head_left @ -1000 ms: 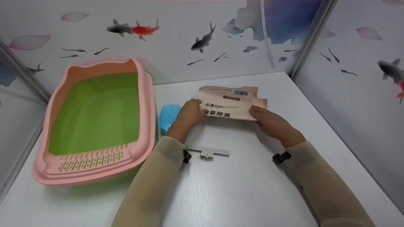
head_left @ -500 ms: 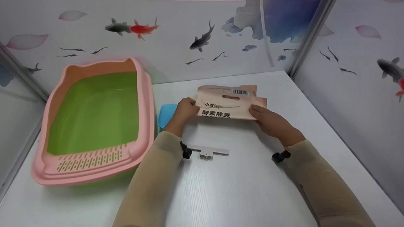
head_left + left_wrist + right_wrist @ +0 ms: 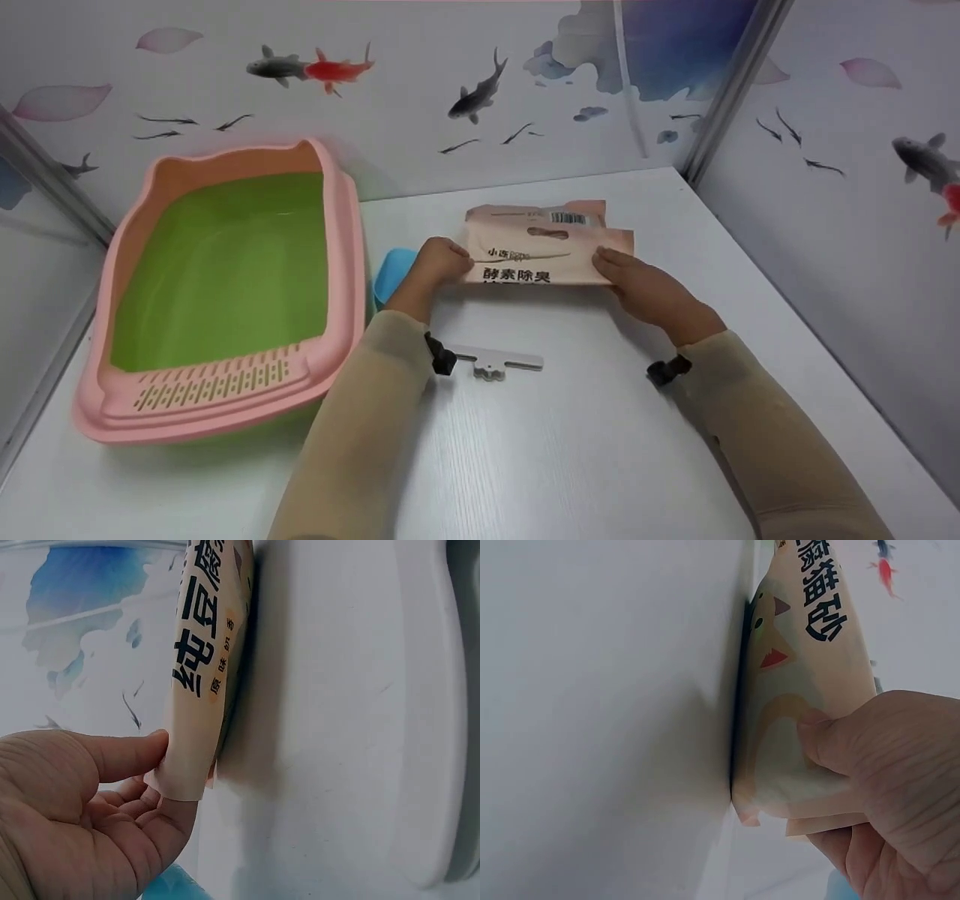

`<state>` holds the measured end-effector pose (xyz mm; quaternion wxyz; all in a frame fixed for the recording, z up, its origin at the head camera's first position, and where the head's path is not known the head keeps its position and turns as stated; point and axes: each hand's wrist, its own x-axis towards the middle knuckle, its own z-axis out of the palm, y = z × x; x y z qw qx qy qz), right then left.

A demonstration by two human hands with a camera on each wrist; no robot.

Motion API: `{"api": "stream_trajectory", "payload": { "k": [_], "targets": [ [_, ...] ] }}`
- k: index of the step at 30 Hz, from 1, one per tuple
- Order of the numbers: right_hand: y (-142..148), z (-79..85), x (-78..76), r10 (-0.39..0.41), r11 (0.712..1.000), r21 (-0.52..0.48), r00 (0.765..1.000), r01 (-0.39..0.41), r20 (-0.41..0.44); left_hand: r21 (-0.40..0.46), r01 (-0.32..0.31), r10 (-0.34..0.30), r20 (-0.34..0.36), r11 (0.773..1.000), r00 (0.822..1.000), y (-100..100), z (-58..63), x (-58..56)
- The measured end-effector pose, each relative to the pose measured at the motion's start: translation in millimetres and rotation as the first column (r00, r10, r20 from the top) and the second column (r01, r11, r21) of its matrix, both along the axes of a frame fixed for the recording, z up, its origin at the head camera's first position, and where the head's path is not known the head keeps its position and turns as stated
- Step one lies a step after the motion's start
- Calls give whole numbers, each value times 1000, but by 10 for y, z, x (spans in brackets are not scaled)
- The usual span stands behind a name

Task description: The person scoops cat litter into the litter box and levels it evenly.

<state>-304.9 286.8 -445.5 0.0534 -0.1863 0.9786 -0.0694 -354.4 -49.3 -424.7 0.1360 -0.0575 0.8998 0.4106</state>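
A pale pink bag of cat litter (image 3: 540, 259) lies folded over toward the back of the table, its handle slot and barcode facing up. My left hand (image 3: 441, 262) pinches its left edge; in the left wrist view the thumb presses the front of the bag (image 3: 191, 727) with fingers behind. At the right edge my right hand (image 3: 652, 292) grips the bag. The right wrist view shows that thumb across a cat picture printed on the bag (image 3: 780, 757). A blue litter scoop (image 3: 391, 276) lies partly hidden behind my left hand.
A pink and green litter box (image 3: 346, 255) stands on the left, its front panel slotted. Nearer than the bag, a white bag clip (image 3: 491, 364) lies on the white table (image 3: 555, 450). Walls printed with fish rise at the back and right.
My left hand has shifted slightly left and now pinches the bag's left edge, uncovering more of the black lettering. The right hand keeps its grip in nearly the same place.
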Motion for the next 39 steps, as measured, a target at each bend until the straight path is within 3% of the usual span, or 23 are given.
{"api": "stream_trajectory", "payload": {
  "k": [10, 14, 20, 24, 26, 29, 31, 34, 38, 39],
  "targets": [
    [44, -25, -18, 30, 1000, 8, 999, -30, -44, 33, -18, 20, -73, 999, 997, 32, -13, 13],
    [56, 1, -30, 25, 999, 24, 999, -25, -22, 59, -56, 60, -73, 997, 995, 40, -29, 7],
    [129, 42, -77, 85, 996, 18, 996, -85, -12, 108, -84, 91, -66, 991, 994, 48, -30, 4],
    [220, 47, -111, -23, 986, -165, 999, 16, -41, 148, -88, 97, -53, 985, 994, 49, -24, 2],
    [283, 32, -132, -105, 954, -289, 992, 80, -71, 147, -85, 93, -52, 985, 994, 50, -24, 5],
    [381, 1, -163, -216, 868, -467, 975, 171, -44, 148, -79, 90, -70, 986, 993, 54, -22, 23],
    [438, -23, -188, -268, 799, -546, 962, 251, 50, 155, -72, 85, -82, 985, 993, 50, -35, 27],
    [492, -64, -221, -312, 679, -619, 918, 395, 244, 174, -69, 85, -80, 982, 993, 47, -54, 22],
    [520, -115, -266, -270, 544, -672, 863, 502, 427, 175, -83, 97, -74, 981, 993, 50, -62, 18],
    [519, -120, -271, -252, 522, -679, 854, 517, 456, 175, -86, 100, -72, 981, 992, 49, -64, 19]
  ]
}}
